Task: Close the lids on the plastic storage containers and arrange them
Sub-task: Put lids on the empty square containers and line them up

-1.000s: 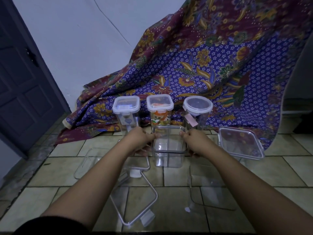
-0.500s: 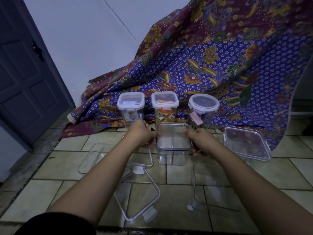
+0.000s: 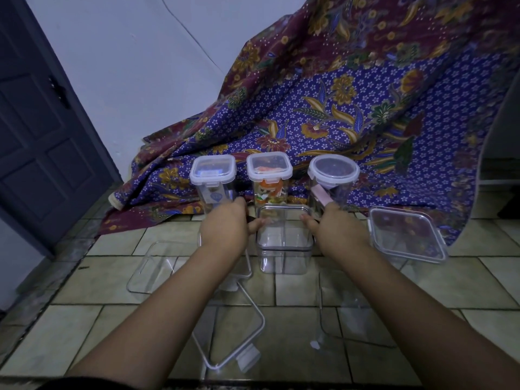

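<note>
Head view, looking down at a tiled floor (image 3: 309, 288). A clear square container (image 3: 284, 257) stands upright at centre, its lid (image 3: 282, 218) lying on top. The left hand (image 3: 225, 225) grips the container's upper left side and the right hand (image 3: 336, 228) its upper right side. Each thumb reaches onto the near edge of the lid, while the other fingers curl away behind the knuckles, their tips hidden. Just behind, in a row against a patterned cloth (image 3: 365, 108), stand three lidded containers: a square one with a blue label (image 3: 212, 178), a square one with an orange label (image 3: 269, 177) and a round one (image 3: 333, 177). To the right, near the right hand, a low flat container (image 3: 408, 237) lies closed, partly on the cloth. Nearer the camera lie an open clear container (image 3: 152, 266) at left, a clear lid (image 3: 233, 336) with latches under the left forearm, and a further clear piece (image 3: 351, 308) under the right forearm, whose shape is hard to tell. A dark door (image 3: 36, 130) and a pale wall (image 3: 146, 66) close the left background.
</note>
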